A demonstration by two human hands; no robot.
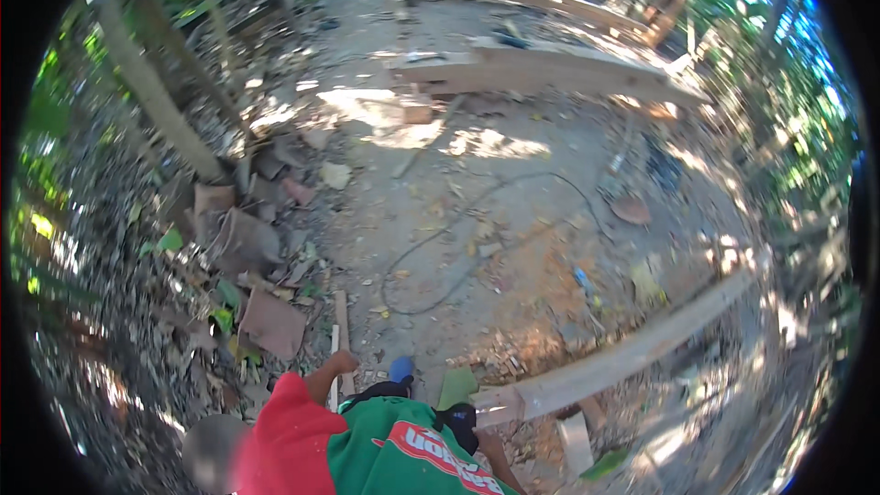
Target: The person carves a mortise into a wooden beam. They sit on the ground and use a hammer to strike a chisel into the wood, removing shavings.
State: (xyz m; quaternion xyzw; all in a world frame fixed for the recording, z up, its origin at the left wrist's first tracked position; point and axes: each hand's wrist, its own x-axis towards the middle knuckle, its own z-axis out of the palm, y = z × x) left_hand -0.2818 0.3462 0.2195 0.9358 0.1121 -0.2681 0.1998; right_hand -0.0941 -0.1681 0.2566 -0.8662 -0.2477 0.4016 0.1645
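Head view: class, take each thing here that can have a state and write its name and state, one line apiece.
Left hand: beside thin wood strips, grip unclear
Right hand: near the close beam's end, mostly hidden, grip unclear
Close beam: whole length visible, slanting away to the right
Cable: loose on the ground, curved
Far beam: lying lengthwise
Tree trunk: leaning
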